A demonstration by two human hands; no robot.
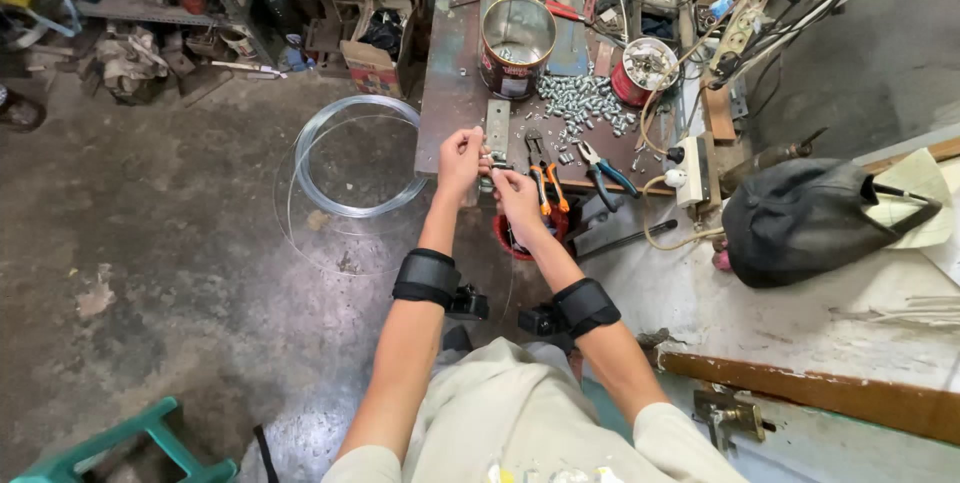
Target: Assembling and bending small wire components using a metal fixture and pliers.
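My left hand [460, 158] and my right hand [517, 195] meet at the near edge of a dark workbench [450, 73]. Together they pinch a small metal part [492, 160] between their fingertips, just below a flat metal bracket [497, 126] lying on the bench. Its exact shape is too small to tell. Both forearms wear black wrist bands. A heap of small silver bolts [585, 103] lies right of the bracket. Orange-handled pliers [545, 178] and blue-handled pliers [605, 173] rest beside my right hand.
An open metal can [517, 43] and a red tub of screws [646, 68] stand on the bench. A coil of clear tubing [345, 158] lies on the concrete floor at left. A black bag [810, 218] sits at right, a teal stool [120, 443] at bottom left.
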